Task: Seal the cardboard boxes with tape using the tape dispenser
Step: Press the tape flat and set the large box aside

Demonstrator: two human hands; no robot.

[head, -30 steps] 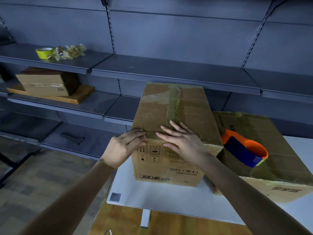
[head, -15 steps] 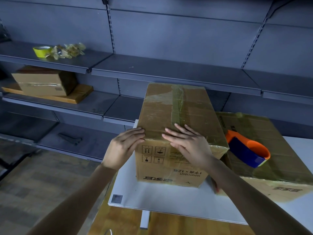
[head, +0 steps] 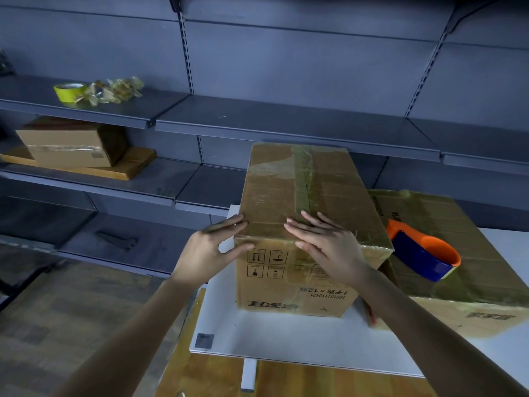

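Observation:
A tall cardboard box (head: 286, 196) stands on the white table (head: 286, 339), with clear tape along its top seam and over its near edge. My right hand (head: 326, 247) lies flat with fingers spread on the box's near top edge, over the tape end. My left hand (head: 211, 247) presses flat against the box's near left corner. Neither hand holds anything. An orange and blue tape dispenser (head: 423, 253) rests on a second, lower cardboard box (head: 463, 282) to the right.
Grey metal shelving (head: 257, 121) runs behind the table. On the upper left shelf lie a yellow tape roll (head: 68, 91) and crumpled tape scraps (head: 114, 88). Below them a smaller box (head: 71, 141) sits on a wooden board (head: 126, 167). Wooden floor lies below.
My left hand has slid from the top edge onto the box's left corner. The right hand has shifted slightly along the near top edge. The view has drifted a little.

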